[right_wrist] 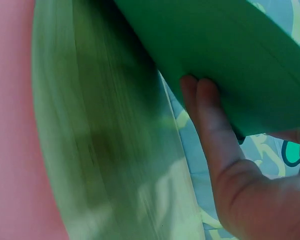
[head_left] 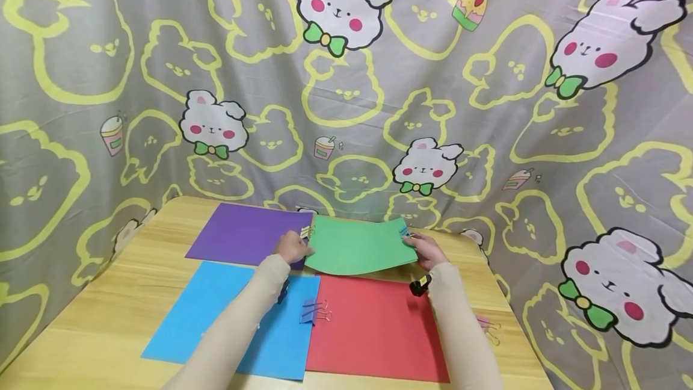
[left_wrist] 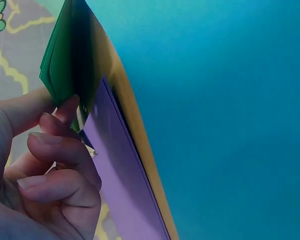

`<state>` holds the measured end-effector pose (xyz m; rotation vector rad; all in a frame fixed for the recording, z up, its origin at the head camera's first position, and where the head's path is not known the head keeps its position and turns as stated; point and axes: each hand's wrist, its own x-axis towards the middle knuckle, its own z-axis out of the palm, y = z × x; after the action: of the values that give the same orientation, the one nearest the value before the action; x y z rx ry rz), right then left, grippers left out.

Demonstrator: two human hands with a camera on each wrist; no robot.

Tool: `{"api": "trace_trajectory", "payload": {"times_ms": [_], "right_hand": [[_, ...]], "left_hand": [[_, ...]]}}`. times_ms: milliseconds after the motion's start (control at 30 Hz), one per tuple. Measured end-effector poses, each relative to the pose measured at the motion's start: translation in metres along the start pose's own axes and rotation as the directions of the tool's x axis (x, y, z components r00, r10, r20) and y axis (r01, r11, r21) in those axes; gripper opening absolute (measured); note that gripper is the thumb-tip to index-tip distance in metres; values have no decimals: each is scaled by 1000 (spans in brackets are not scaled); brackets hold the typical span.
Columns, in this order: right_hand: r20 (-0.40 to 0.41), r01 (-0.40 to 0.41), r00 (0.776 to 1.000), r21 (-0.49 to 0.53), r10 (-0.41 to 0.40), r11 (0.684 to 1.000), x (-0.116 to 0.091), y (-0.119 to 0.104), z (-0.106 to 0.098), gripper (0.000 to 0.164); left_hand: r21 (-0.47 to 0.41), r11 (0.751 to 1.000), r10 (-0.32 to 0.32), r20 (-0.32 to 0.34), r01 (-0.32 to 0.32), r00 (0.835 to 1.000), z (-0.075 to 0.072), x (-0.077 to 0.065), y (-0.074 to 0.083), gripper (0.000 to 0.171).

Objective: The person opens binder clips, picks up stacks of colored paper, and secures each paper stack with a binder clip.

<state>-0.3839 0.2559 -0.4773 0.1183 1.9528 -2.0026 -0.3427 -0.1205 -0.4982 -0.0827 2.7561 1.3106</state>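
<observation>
A stack of green paper sheets is lifted off the table at its near side, the near edge bowing down. My left hand pinches its left edge, beside a pale yellow binder clip. On the opposite edge my right hand grips the stack, next to a blue binder clip. From the left wrist view, thumb and index finger hold a corner of the green sheets, the other fingers curled. In the right wrist view, two fingers press the underside of the green paper.
Purple paper lies behind at left, blue paper nearer. Red paper lies front right, a purple binder clip at its border with the blue. A pink binder clip shows beside my right sleeve. A patterned curtain surrounds the wooden table.
</observation>
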Motion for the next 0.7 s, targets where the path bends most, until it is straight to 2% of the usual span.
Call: {"api": "trace_trajectory", "payload": {"times_ms": [100,200,467,700], "right_hand": [[-13,-8,1000,17,9,1000,1,0,0,67],[-24,-11,1000,32,12,999,2,1,0,75],[-23,-57,998,-20,57,998,4,5,-1,75],[-6,-106,994,-50,106,993,-3,5,-2,78]], "left_hand": [[12,1000,3,-3,-3,1000,1,1,0,62],[28,1000,9,4,-9,1000,1,1,0,62],[71,997,17,37,-19,999,1,0,2,57],[95,995,24,6,-25,1000,2,0,2,58]]}}
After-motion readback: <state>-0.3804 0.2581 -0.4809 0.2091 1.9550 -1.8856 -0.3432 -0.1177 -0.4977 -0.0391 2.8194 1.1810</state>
